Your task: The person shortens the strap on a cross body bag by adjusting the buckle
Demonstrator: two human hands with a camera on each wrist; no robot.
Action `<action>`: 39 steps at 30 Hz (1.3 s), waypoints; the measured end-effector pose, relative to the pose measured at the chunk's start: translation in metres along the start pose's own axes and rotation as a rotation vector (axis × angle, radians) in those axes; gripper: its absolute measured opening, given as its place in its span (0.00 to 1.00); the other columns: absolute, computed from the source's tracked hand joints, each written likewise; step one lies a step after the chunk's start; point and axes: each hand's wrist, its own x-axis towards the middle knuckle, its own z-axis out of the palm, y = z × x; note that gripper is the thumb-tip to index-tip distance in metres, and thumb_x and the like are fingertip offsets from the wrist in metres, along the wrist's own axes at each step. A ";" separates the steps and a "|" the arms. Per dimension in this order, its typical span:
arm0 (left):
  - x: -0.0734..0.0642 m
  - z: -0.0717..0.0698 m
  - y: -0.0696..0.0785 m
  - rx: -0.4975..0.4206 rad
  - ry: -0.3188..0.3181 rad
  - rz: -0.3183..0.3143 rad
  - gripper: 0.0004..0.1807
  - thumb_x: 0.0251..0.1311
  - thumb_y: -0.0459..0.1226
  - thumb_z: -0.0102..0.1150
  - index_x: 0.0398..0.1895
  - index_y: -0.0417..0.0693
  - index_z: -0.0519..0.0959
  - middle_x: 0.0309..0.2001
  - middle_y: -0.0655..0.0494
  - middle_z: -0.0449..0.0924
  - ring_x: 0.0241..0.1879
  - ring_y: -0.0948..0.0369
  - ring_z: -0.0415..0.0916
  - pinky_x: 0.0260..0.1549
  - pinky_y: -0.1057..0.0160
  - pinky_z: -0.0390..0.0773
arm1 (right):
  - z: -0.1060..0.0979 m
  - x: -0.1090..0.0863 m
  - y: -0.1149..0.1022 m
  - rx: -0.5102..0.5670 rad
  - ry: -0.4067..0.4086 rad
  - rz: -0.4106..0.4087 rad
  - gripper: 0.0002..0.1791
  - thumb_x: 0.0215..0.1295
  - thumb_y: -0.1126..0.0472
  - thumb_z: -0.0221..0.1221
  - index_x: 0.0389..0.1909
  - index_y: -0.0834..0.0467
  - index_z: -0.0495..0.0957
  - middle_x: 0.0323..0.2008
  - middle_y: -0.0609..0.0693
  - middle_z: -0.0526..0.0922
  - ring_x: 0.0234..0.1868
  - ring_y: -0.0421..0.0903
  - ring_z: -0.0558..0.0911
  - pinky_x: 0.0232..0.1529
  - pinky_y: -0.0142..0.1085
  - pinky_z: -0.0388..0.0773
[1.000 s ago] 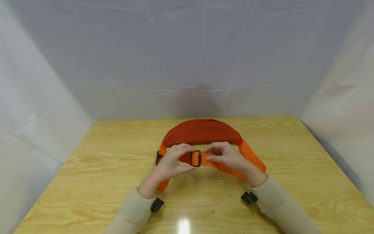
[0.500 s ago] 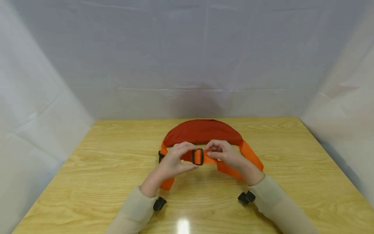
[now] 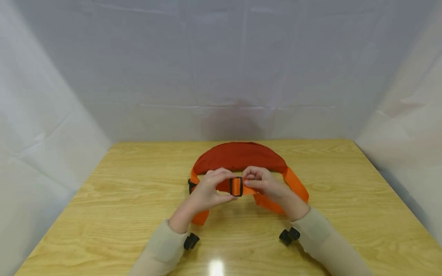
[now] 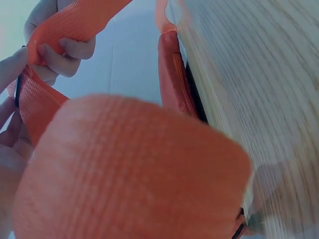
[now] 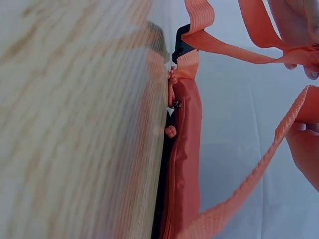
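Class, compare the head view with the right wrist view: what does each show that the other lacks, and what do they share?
Only the head view: the left sleeve, the right sleeve and the whole black slider, pinched by the left hand.

Only the right wrist view: the red pouch's zip and a knotted cord.

Both: the pouch, orange strap, black side buckle, wooden table, left hand and right hand.

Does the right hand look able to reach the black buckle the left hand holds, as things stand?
Probably yes: the right hand pinches the orange strap just beside the black buckle, whose facing side the left hand leaves uncovered.
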 end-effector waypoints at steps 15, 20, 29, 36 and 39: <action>0.001 -0.002 0.001 0.018 0.000 -0.016 0.24 0.38 0.36 0.71 0.44 0.44 0.76 0.41 0.57 0.74 0.38 0.61 0.70 0.34 0.61 0.62 | -0.008 0.001 0.004 -0.014 -0.076 -0.090 0.10 0.62 0.68 0.51 0.39 0.52 0.77 0.29 0.46 0.77 0.23 0.40 0.70 0.26 0.28 0.69; 0.000 -0.005 -0.001 0.028 0.009 -0.039 0.26 0.37 0.38 0.72 0.44 0.45 0.76 0.40 0.59 0.75 0.38 0.63 0.70 0.35 0.60 0.60 | -0.011 0.001 0.002 -0.072 -0.093 -0.121 0.14 0.61 0.70 0.52 0.43 0.52 0.77 0.34 0.46 0.79 0.27 0.41 0.73 0.30 0.29 0.72; 0.002 -0.002 -0.005 -0.032 0.018 -0.050 0.26 0.37 0.39 0.72 0.44 0.45 0.76 0.40 0.59 0.75 0.37 0.65 0.68 0.35 0.60 0.58 | -0.008 0.002 0.000 -0.198 0.023 -0.042 0.05 0.60 0.68 0.54 0.37 0.61 0.72 0.23 0.49 0.75 0.21 0.44 0.68 0.26 0.32 0.70; 0.004 0.004 -0.005 -0.054 0.011 -0.032 0.25 0.37 0.38 0.72 0.43 0.46 0.76 0.39 0.59 0.74 0.37 0.66 0.69 0.34 0.60 0.58 | -0.006 0.004 0.000 -0.176 0.022 -0.038 0.05 0.61 0.66 0.54 0.35 0.63 0.69 0.23 0.55 0.75 0.22 0.43 0.69 0.26 0.32 0.71; 0.004 0.004 -0.006 -0.052 0.010 -0.033 0.25 0.38 0.39 0.72 0.43 0.46 0.76 0.39 0.59 0.74 0.37 0.66 0.69 0.35 0.60 0.58 | -0.005 0.004 0.001 -0.142 0.026 -0.025 0.05 0.60 0.65 0.55 0.34 0.62 0.69 0.23 0.54 0.75 0.22 0.44 0.70 0.27 0.32 0.71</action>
